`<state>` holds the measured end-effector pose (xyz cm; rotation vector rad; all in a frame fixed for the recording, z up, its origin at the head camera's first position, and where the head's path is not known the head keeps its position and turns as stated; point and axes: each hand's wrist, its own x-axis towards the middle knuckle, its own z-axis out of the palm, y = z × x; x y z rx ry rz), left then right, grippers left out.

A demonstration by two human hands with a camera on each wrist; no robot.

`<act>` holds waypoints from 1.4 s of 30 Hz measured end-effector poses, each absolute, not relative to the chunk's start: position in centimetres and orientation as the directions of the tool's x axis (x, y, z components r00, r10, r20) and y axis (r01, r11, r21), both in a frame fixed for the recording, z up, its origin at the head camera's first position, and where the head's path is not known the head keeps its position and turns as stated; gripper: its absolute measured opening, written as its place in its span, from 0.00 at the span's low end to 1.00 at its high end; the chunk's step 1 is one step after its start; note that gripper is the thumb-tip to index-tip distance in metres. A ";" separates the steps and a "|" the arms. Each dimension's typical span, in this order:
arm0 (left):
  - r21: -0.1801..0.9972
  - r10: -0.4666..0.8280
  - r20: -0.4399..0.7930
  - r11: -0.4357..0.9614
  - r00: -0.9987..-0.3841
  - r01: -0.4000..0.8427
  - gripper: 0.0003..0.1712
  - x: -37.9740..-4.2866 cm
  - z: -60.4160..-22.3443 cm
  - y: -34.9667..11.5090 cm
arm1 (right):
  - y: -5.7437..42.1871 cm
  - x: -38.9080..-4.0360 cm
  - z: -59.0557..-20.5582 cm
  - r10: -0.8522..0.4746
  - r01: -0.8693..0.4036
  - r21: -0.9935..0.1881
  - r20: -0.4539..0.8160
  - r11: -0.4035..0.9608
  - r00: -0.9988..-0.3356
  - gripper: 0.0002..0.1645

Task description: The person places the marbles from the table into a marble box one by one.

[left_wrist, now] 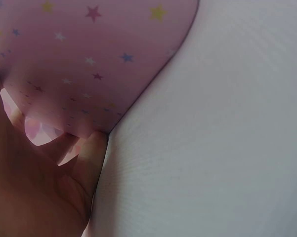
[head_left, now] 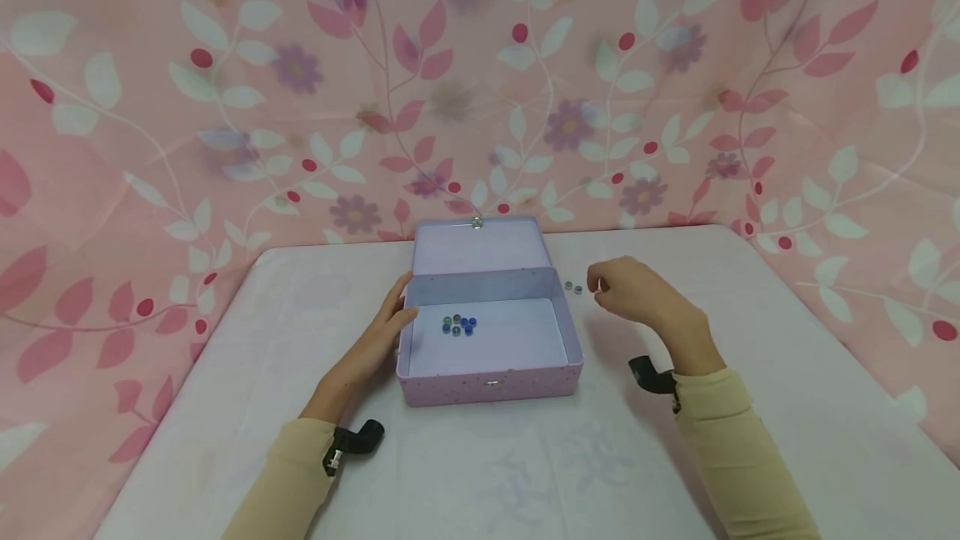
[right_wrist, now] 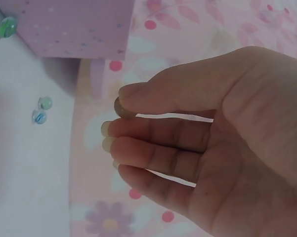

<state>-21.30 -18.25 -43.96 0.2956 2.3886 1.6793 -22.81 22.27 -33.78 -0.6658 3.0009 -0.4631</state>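
An open lilac tin box [head_left: 491, 386] with star patterns stands on the table, its lid [head_left: 480, 248] tipped back. Several blue and green glass marbles [head_left: 456, 330] lie together on its floor. My left hand [head_left: 378, 332] holds the box's left side, thumb over the rim and fingers along the outer wall. Right of the box, my right hand [head_left: 637, 294] is raised, pinching a small round brownish marble [right_wrist: 122, 108] between thumb and index finger; the index finger is mostly hidden. Two loose marbles [head_left: 573, 287] sit on the table between that hand and the box.
In the right wrist view a green marble [right_wrist: 6, 27] shows close by the box wall; the head view does not show it. White cloth covers the table [head_left: 795, 315]. A pink floral curtain [head_left: 480, 107] hangs behind its far edge.
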 end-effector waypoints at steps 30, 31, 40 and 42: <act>0.942 0.277 -0.048 0.333 -0.960 0.049 0.36 -21.3 -44.0 -18.3 | 14.9 -20.7 -35.2 -0.609 -0.615 -0.235 0.107 0.753 -0.786 0.06; 0.942 0.277 -0.048 0.333 -0.960 0.049 0.35 -21.3 -44.0 -18.3 | 14.7 -20.7 -35.4 -0.613 -0.618 -0.235 0.102 0.750 -0.783 0.07; 0.944 0.274 -0.051 0.328 -0.960 0.044 0.35 -21.4 -44.2 -18.3 | 13.6 -20.4 -36.8 -0.653 -0.647 -0.243 0.064 0.723 -0.754 0.08; 0.943 0.273 -0.051 0.331 -0.961 0.044 0.35 -21.4 -44.2 -18.3 | 13.4 -20.3 -36.9 -0.649 -0.637 -0.253 0.043 0.728 -0.759 0.07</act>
